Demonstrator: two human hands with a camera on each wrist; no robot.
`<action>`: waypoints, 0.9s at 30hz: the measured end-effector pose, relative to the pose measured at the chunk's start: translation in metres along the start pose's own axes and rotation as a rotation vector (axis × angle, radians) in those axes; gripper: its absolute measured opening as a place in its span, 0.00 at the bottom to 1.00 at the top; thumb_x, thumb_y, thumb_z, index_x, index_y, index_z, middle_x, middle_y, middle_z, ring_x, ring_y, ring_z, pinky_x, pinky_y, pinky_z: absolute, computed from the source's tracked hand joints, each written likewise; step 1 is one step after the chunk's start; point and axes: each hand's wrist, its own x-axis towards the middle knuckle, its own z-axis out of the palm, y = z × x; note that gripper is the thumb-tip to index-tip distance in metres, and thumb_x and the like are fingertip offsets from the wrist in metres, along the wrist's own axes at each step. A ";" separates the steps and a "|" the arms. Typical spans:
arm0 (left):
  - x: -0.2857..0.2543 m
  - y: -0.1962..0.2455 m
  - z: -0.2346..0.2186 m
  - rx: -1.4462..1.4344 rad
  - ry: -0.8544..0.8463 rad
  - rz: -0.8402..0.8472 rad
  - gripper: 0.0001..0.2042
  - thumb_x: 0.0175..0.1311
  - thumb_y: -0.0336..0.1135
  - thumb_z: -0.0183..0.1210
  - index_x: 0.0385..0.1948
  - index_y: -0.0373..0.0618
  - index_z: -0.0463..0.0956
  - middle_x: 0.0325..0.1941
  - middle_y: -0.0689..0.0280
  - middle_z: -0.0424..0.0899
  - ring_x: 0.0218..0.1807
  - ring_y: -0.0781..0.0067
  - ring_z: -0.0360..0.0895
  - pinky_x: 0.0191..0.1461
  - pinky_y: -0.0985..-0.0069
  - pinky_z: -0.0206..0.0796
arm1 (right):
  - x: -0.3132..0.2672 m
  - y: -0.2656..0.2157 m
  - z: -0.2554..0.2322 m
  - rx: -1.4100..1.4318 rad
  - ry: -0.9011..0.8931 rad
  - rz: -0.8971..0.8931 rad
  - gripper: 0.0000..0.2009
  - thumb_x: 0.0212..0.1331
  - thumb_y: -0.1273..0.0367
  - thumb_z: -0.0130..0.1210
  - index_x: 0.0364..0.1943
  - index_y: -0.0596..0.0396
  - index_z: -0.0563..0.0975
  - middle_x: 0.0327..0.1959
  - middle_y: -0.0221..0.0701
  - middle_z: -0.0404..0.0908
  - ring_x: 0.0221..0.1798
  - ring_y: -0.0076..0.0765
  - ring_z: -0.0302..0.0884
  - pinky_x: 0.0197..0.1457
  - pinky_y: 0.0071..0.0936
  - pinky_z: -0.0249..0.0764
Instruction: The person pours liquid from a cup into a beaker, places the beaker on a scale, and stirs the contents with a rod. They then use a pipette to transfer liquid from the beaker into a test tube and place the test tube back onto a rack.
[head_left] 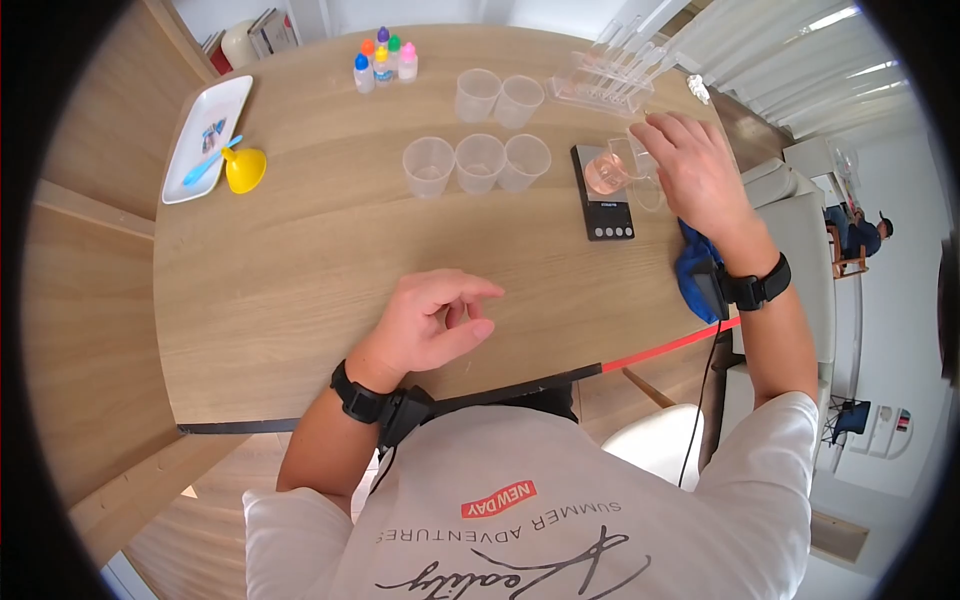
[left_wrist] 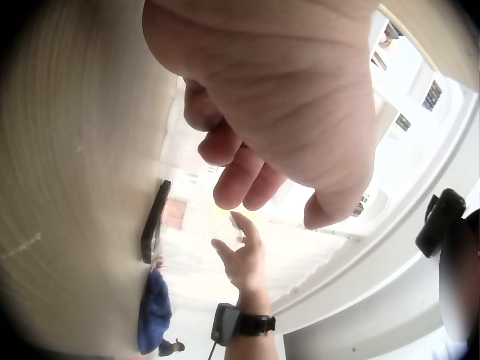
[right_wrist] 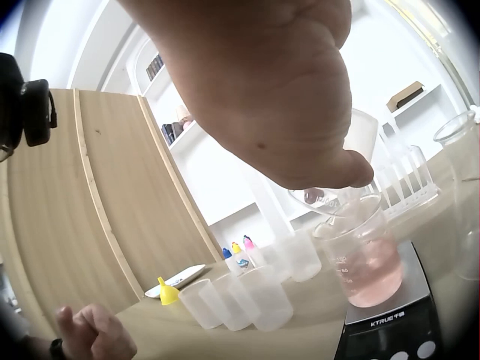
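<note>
My right hand (head_left: 695, 175) is above the digital scale (head_left: 607, 219), its fingers round a clear vessel (head_left: 627, 152) tilted over a beaker of pink liquid (head_left: 603, 175). That beaker (right_wrist: 371, 277) stands on the scale in the right wrist view, with the held vessel's rim just above its mouth; the palm (right_wrist: 262, 97) hides part of the grip. Whether liquid is flowing, I cannot tell. Over the near part of the table, my left hand (head_left: 430, 320) hangs with loosely curled fingers, holding nothing. In the left wrist view, this hand (left_wrist: 277, 90) fills the top.
Several translucent cups (head_left: 480, 163) stand mid-table, with dropper bottles (head_left: 382, 65) behind. A test tube rack (head_left: 600, 95) is at the back right. At left lie a white tray (head_left: 212, 125) and a yellow funnel (head_left: 245, 171). Blue cloth (head_left: 692, 275) lies by the right edge; another glass vessel (right_wrist: 461, 187) stands beside the scale.
</note>
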 end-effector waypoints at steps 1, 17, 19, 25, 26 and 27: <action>-0.001 -0.001 0.000 -0.028 -0.001 -0.012 0.12 0.57 0.30 0.67 0.43 0.43 0.83 0.27 0.67 0.81 0.24 0.81 0.76 0.25 0.83 0.64 | 0.001 0.002 0.001 -0.014 -0.008 -0.040 0.23 0.48 0.81 0.53 0.52 0.53 0.76 0.51 0.34 0.78 0.58 0.42 0.73 0.57 0.37 0.67; -0.002 -0.003 -0.002 -0.120 0.025 -0.064 0.11 0.59 0.31 0.65 0.43 0.42 0.83 0.28 0.68 0.82 0.25 0.82 0.73 0.29 0.83 0.63 | 0.019 0.014 -0.009 0.083 -0.287 -0.060 0.31 0.41 0.82 0.65 0.57 0.51 0.76 0.57 0.33 0.77 0.61 0.44 0.72 0.62 0.40 0.68; -0.002 -0.001 -0.002 -0.121 0.023 -0.069 0.11 0.59 0.30 0.64 0.43 0.42 0.83 0.28 0.67 0.82 0.26 0.82 0.74 0.29 0.83 0.64 | 0.020 0.015 -0.012 0.086 -0.307 -0.056 0.32 0.41 0.81 0.66 0.57 0.51 0.75 0.57 0.33 0.77 0.62 0.44 0.72 0.62 0.40 0.68; -0.001 0.000 -0.004 -0.109 0.010 -0.059 0.11 0.59 0.31 0.64 0.43 0.42 0.83 0.28 0.67 0.82 0.26 0.81 0.74 0.30 0.82 0.64 | 0.021 0.017 -0.011 0.078 -0.310 -0.055 0.28 0.44 0.81 0.62 0.55 0.50 0.77 0.53 0.30 0.80 0.58 0.41 0.74 0.60 0.37 0.67; 0.000 0.000 -0.004 -0.098 0.004 -0.055 0.11 0.59 0.31 0.64 0.43 0.41 0.83 0.28 0.67 0.82 0.26 0.81 0.74 0.30 0.82 0.64 | 0.022 0.017 -0.012 0.082 -0.319 -0.051 0.28 0.44 0.81 0.62 0.55 0.50 0.77 0.54 0.30 0.80 0.59 0.41 0.74 0.60 0.37 0.67; 0.000 0.000 -0.004 -0.099 0.004 -0.053 0.11 0.59 0.31 0.64 0.43 0.41 0.83 0.28 0.67 0.82 0.26 0.81 0.74 0.30 0.82 0.64 | 0.021 0.017 -0.012 0.080 -0.319 -0.050 0.28 0.44 0.81 0.62 0.55 0.50 0.77 0.54 0.30 0.80 0.59 0.41 0.74 0.60 0.37 0.67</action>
